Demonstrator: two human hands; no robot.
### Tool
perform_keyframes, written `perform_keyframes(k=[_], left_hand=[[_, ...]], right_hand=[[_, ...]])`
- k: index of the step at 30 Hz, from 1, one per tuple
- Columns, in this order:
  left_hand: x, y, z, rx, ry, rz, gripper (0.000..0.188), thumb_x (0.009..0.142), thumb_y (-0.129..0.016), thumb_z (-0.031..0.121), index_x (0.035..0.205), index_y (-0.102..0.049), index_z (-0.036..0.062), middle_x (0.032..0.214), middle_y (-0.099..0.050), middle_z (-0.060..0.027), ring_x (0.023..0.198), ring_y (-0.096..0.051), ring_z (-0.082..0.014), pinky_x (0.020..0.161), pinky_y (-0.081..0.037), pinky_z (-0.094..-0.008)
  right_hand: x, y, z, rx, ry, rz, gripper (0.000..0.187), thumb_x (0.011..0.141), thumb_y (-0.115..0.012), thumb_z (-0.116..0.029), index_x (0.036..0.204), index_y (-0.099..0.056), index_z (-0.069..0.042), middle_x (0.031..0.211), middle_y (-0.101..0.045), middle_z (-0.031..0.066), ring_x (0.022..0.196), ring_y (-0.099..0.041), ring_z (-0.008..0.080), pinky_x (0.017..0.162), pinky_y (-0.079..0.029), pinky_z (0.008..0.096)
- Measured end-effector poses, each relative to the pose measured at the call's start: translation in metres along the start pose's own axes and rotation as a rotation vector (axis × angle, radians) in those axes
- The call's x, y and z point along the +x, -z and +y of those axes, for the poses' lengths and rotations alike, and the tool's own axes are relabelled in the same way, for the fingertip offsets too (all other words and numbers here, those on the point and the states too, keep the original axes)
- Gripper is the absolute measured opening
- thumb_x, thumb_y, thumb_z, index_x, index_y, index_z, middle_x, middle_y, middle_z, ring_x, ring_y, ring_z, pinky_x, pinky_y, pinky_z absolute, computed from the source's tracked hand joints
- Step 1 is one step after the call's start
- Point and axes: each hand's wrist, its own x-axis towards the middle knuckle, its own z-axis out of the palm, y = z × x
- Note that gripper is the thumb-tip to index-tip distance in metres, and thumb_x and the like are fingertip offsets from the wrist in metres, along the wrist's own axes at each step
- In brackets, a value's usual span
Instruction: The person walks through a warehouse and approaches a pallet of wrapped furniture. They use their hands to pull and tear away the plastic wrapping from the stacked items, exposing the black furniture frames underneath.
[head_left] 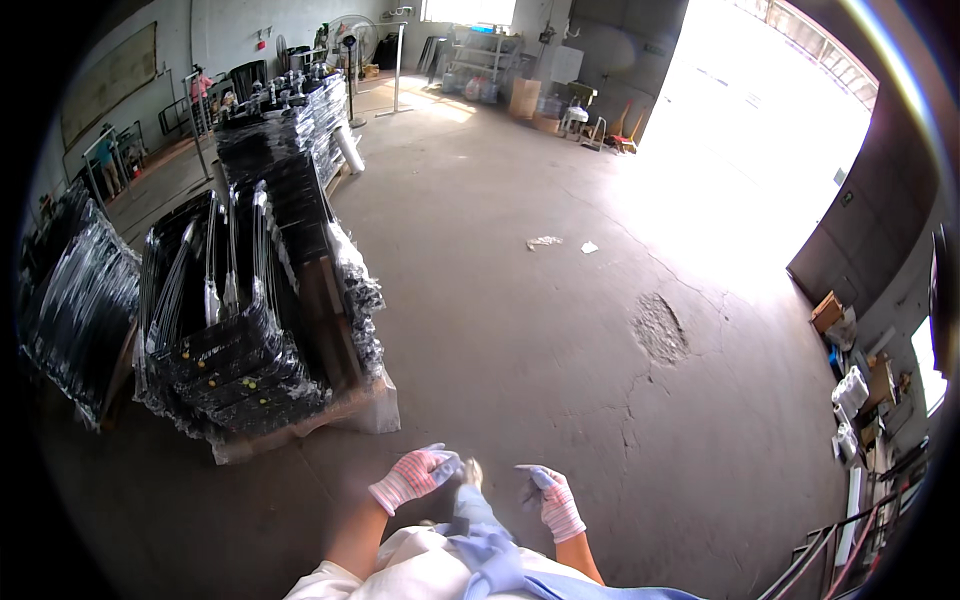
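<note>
My left hand (pixel 416 477) is in a striped white and pink glove with grey-blue fingertips. It hovers in front of my body with its fingers loosely bent and apart, and I see nothing in it. Across from it, my right hand (pixel 554 502) wears a matching glove. Its fingers point inward, slightly curled and spread, also with nothing visible in them. A blue cloth (pixel 495 565) is tied over my white top, and one shoe (pixel 472 472) shows between the hands. Nearest to my left hand is a pallet load of black frame-like parts (pixel 235 345) in clear film; neither hand touches it.
More film-wrapped black stacks (pixel 80 300) stand at left and behind. A broken patch (pixel 660 328) and white scraps (pixel 545 242) mark the concrete floor. A bright doorway (pixel 760 130) lies far right. Boxes and bags (pixel 850 395) line the right wall; people (pixel 107 160) stand far left.
</note>
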Motion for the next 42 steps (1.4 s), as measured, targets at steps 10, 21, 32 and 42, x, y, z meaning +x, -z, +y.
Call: perform_keyframes(k=[10, 21, 32, 42], left_hand=[[0.122, 0.106, -0.058, -0.039, 0.544, 0.165, 0.052, 0.086, -0.049, 0.045, 0.055, -0.059, 0.0038, 0.051, -0.058, -0.0066, 0.048, -0.057, -0.014, 0.049, -0.045, -0.0283], [0.231, 0.175, -0.189, 0.398, 0.459, 0.561, 0.025, 0.078, -0.053, 0.019, 0.098, -0.061, 0.0056, 0.077, -0.06, -0.0196, 0.073, -0.058, -0.036, 0.067, -0.046, -0.0427], [0.299, 0.277, -0.275, 0.666, 1.066, 0.461, 0.07, 0.071, -0.059, 0.045, 0.128, -0.039, 0.0088, 0.125, -0.044, -0.0222, 0.12, -0.037, -0.0349, 0.103, -0.027, -0.0407], [0.333, 0.279, -0.348, 0.774, 1.188, 0.877, 0.058, 0.069, -0.063, 0.035, 0.114, -0.047, 0.0016, 0.114, -0.052, -0.0196, 0.102, -0.053, -0.0323, 0.087, -0.043, -0.037]], right_hand=[[0.215, 0.011, -0.072, -0.2, -0.009, 0.072, 0.035, 0.081, -0.058, -0.034, 0.088, -0.063, 0.0, 0.048, -0.044, -0.0019, 0.036, -0.041, 0.0082, 0.031, -0.033, 0.0236], [0.384, -0.081, -0.158, -0.294, -0.225, -0.221, 0.036, 0.081, -0.06, -0.04, 0.09, -0.064, -0.006, 0.048, -0.037, -0.0057, 0.035, -0.03, 0.0052, 0.033, -0.022, 0.0222], [0.517, -0.161, -0.115, -0.325, -0.451, -0.254, 0.026, 0.081, -0.061, -0.035, 0.088, -0.064, -0.01, 0.05, -0.039, -0.0076, 0.041, -0.031, 0.0044, 0.037, -0.022, 0.0236], [0.64, -0.261, -0.092, -0.665, -0.387, -0.306, 0.028, 0.083, -0.056, -0.031, 0.099, -0.06, -0.009, 0.054, -0.048, -0.0025, 0.045, -0.044, 0.0084, 0.04, -0.034, 0.0247]])
